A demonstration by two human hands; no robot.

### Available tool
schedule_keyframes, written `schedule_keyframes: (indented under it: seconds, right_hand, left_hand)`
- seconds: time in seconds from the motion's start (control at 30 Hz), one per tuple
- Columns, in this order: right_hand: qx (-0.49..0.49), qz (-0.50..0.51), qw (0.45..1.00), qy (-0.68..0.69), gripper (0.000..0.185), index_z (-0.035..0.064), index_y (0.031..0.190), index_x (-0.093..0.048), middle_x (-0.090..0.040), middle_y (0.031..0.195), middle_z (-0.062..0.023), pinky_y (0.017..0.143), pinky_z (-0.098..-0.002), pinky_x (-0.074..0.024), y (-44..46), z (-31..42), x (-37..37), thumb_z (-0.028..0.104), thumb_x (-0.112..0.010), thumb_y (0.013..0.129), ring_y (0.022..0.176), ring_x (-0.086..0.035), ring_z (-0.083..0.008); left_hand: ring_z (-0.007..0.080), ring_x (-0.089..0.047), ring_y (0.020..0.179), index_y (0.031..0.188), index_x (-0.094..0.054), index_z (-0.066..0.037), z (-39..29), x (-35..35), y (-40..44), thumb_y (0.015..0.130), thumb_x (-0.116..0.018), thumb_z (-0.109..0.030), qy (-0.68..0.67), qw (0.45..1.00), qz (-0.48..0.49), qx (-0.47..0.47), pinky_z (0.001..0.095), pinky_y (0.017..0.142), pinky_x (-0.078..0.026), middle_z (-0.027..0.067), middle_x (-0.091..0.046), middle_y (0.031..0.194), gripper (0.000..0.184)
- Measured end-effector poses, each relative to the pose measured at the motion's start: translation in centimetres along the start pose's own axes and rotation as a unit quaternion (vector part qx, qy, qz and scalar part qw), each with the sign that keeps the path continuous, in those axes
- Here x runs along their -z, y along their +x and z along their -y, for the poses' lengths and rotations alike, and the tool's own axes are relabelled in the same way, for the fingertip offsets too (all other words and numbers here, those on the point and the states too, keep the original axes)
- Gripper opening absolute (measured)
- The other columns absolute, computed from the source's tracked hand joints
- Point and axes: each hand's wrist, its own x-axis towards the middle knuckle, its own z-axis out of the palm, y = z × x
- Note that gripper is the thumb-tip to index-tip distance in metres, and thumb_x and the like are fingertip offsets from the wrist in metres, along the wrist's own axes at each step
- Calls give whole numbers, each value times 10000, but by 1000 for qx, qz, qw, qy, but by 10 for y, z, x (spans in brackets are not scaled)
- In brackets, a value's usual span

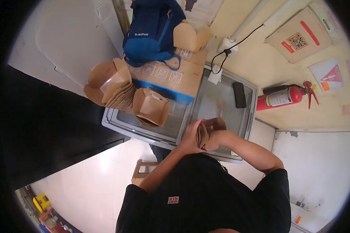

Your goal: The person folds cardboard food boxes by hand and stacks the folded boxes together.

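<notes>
A brown cardboard takeaway box [218, 123] is held close in front of my body, above the grey lid. My left hand [188, 139] is wrapped round its left side, with the fingers closed on the cardboard. Against its near side is my right hand [212, 141]; it is closed there too, but its fingertips are hidden by the box and the wrist. Left of my hands sits a short stack of open takeaway boxes [151, 108]. Farther left a taller nested stack of the same boxes [112, 83] lies tilted.
The grey glass-topped lid [144, 133] carries a black phone [239, 94] and a large carton [188, 73]. On the carton rest a blue backpack [153, 31] and another takeaway box [190, 37]. A red fire extinguisher [284, 97] and a plugged-in cable [226, 51] are at the right wall.
</notes>
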Motion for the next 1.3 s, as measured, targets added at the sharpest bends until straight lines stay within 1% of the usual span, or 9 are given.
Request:
schedule_keyframes:
  seconds: [0.1,0.2,0.23,0.4,0.47,0.63,0.93,1.17,1.3]
  right_hand:
    - [1,124,987,-98,343,69,1138,-713,-727,1126,-211,923,-470,-527,-53,69,110,292,-511,973,1049,-678,-403]
    - [70,-165,983,-36,322,101,1174,-707,-729,1014,-180,822,-457,-546,-76,24,171,311,-541,995,935,-702,-367]
    - [-15,-244,969,-19,333,99,1194,-706,-724,1012,-193,827,-448,-548,-78,32,205,326,-555,1003,951,-704,-339]
    - [29,-707,693,-138,426,48,1256,-689,-727,982,-171,780,-401,-540,31,-86,313,311,-716,922,897,-691,-299]
    - [24,-742,656,-131,463,39,1273,-683,-725,961,-150,775,-374,-535,58,-105,319,304,-753,900,863,-680,-275]
    - [-37,-528,848,35,396,19,1257,-686,-708,976,-117,837,-317,-526,15,-47,298,159,-766,895,882,-671,-215]
    - [82,-491,867,25,446,50,1306,-616,-642,1308,-147,994,-396,-501,-32,-41,163,168,-753,899,1143,-644,-333]
    - [81,-449,885,-93,376,105,1220,-697,-582,1427,-154,1051,-464,-436,29,-42,139,335,-708,923,1259,-582,-355]
    - [99,-460,879,-78,332,102,1194,-719,-583,1444,-137,1040,-442,-453,14,-41,139,250,-727,896,1255,-596,-340]
  left_hand:
    - [423,-438,1369,1541,-284,-34,-6,2,6,525,-1000,-324,2,999,7,39,499,1148,-330,210,-445,1496,1277]
    - [421,-445,1359,1516,-329,-38,4,3,-3,531,-996,-323,10,1000,0,24,490,1136,-338,208,-451,1481,1223]
    - [416,-442,1367,1501,-350,-45,0,5,-3,532,-994,-320,17,1000,8,12,488,1137,-340,205,-447,1480,1196]
    - [408,-427,1382,1507,-350,-65,8,-1,-3,557,-985,-384,34,999,-19,-24,492,1137,-340,203,-439,1481,1186]
    - [408,-428,1381,1505,-352,-67,-2,1,-5,572,-981,-415,43,999,-18,-15,494,1139,-338,205,-435,1482,1178]
    - [398,-413,1398,1501,-348,-56,-3,2,-8,621,-970,-413,-17,999,-35,-26,489,1154,-346,207,-421,1489,1135]
    - [404,-386,1420,1447,-519,-182,-20,35,8,682,-939,-243,-10,995,81,-64,474,1156,-373,190,-304,1545,875]
    - [433,-442,1372,1229,-379,-81,-18,35,15,684,-960,-326,4,996,17,-88,481,1132,-404,233,-326,1511,834]
    - [436,-428,1377,1211,-367,-86,-12,28,15,663,-975,-322,-25,995,-18,-98,488,1139,-388,249,-344,1484,852]
